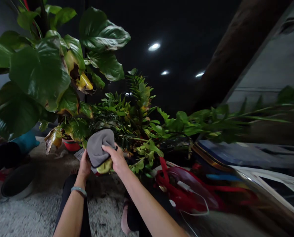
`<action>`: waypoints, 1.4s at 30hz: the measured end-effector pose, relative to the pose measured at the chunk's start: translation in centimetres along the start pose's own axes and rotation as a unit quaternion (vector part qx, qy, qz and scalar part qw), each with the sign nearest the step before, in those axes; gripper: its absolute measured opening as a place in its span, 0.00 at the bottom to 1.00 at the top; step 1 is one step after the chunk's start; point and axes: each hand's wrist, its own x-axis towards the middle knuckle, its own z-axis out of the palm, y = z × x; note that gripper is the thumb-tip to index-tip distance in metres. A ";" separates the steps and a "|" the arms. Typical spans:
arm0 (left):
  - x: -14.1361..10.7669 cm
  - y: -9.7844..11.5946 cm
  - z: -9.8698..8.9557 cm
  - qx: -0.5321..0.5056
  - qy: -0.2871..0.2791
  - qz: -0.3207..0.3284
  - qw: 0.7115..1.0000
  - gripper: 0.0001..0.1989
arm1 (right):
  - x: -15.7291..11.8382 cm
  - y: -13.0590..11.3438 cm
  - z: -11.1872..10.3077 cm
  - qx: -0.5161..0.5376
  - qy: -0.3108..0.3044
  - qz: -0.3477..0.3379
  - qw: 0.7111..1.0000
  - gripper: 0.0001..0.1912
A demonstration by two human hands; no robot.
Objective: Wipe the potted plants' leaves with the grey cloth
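Grey, soft-looking fabric makes up the rounded piece (99, 144) held up in front of the plants, above the floor (35, 215) and well apart from it. A dark trim runs along its lower edge, and a yellow-green patch (104, 166) shows just beneath that trim; whether the two are joined cannot be told. The left hand (84, 164) is closed on the left side of the rounded piece, its fingers mostly hidden behind. The right hand (114, 157) is clamped on the opposite side, thumb laid across the grey face. A pale bangle (79, 190) circles the left wrist. Below, dark-trousered legs (69, 194) and a bare foot (125, 220) show over the rough floor.

Along the floor's far edge, a large-leaved plant (39, 70) rises on the left, some leaves yellowed and browned, with a red pot (72, 145) low beneath it. Shorter greenery (139, 98) fills the middle, before a dark backdrop dotted with bright lights (154, 46). A dark round tub (17, 181) stands towards the floor's left side. On the right, blurred, lie a red bag (173, 179), a white cable (204, 197) with its plug (184, 185) against the bag, and a blue-topped box (226, 154) just beyond
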 end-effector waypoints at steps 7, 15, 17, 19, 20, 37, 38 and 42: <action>-0.3 1.3 -0.7 0.095 0.063 -0.018 0.993 0.24 | -6.2 6.8 -5.0 -0.027 -0.077 0.123 0.989 0.19; -8.6 4.0 1.8 0.246 0.201 0.104 0.943 0.17 | -6.6 2.5 -6.6 -0.068 -0.090 0.023 0.993 0.16; -11.7 4.0 3.7 0.311 0.059 0.094 0.944 0.23 | -6.7 1.8 -6.5 -0.102 -0.085 -0.020 0.991 0.15; -14.3 3.6 5.2 0.339 -0.042 0.059 0.938 0.31 | -7.2 1.0 -6.2 -0.125 -0.087 -0.063 0.986 0.14; -15.2 3.4 5.7 0.340 -0.072 0.040 0.937 0.35 | -7.5 0.7 -6.0 -0.128 -0.098 -0.079 0.984 0.13; -15.1 0.8 6.1 0.361 -0.051 0.055 0.929 0.44 | -6.3 0.2 -7.2 -0.029 -0.323 -0.075 0.943 0.15; -14.7 0.7 5.8 0.361 -0.039 0.060 0.930 0.42 | -5.5 0.3 -7.3 -0.064 -0.319 -0.101 0.940 0.15; -14.1 2.2 4.9 0.378 0.005 0.073 0.923 0.34 | -0.5 1.4 -8.2 -0.182 -0.106 -0.200 0.957 0.12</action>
